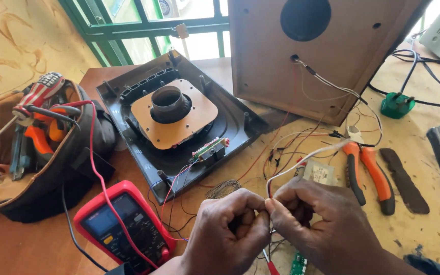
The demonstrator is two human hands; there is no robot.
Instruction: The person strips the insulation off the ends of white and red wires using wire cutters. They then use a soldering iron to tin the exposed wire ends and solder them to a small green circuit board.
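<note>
White and red wires (301, 163) were pinched at their ends between the fingertips of the left hand (230, 229) and right hand (314, 221), both closed on them low over the wooden tabletop (423, 229). From there the wires ran up to the back of a brown speaker box (281, 56). Orange-handled pliers (370, 170) lay just right of the hands. A red multimeter (123, 226) sat to the left, near a black plastic panel (174, 122) and a tool bag (42, 147).
</note>
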